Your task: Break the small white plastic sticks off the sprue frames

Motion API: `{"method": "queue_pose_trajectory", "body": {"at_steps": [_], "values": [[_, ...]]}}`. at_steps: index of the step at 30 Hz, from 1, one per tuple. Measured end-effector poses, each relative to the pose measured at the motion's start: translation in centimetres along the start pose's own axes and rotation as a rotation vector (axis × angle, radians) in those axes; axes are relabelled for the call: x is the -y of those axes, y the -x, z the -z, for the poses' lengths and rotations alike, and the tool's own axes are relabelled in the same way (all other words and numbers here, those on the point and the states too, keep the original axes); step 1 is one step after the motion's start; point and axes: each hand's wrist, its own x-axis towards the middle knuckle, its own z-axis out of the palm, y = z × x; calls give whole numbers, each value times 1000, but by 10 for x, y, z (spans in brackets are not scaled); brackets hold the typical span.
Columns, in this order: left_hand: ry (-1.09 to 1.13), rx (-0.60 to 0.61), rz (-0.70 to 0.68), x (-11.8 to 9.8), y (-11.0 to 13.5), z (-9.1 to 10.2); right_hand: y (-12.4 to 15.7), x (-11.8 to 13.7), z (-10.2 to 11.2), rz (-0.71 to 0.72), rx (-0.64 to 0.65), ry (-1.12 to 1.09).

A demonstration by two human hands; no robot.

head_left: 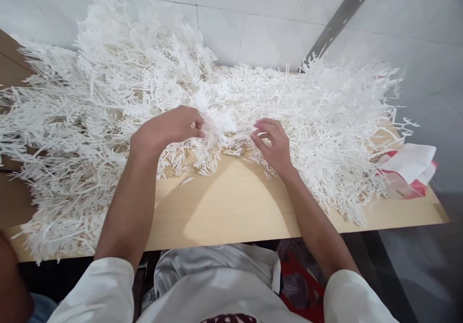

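A deep heap of white branching plastic sprigs [119, 86] covers much of the table. My left hand [179, 125] is over the front of the heap, thumb and fingertips bent together at a blurred white feathery sprig [220, 122]. To the right of that sprig, my right hand [273, 142] has its fingers curled and its thumb close to the fingertips. Whatever may be between the right fingertips is too fine to make out against the white pile. Small loose white sticks [186, 181] lie on the wood just in front of the heap.
The light wooden table [220, 207] ends close to my body. At its right end sits a red-and-white plastic bag [408, 173]. Behind runs a tiled wall [260, 28] with a slanting metal strip [342, 16]. Another person's arm [12, 284] shows at lower left.
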Motion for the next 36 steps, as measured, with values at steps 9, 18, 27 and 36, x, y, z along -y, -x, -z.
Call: {"method": "queue_pose_trajectory", "body": {"at_steps": [9,18,27,36], "values": [[-271,-101,-77,-77,24,9,6,-2,-9,216,365,425],[22,158,-274,-76,-14,-49,4,0,-1,199,347,398],[-9,411,-208,-40,-22,-41,5,-3,-7,251,364,369],[253,-78,-382,-58,-35,-69,4,4,-5,-118,-23,-23]]}}
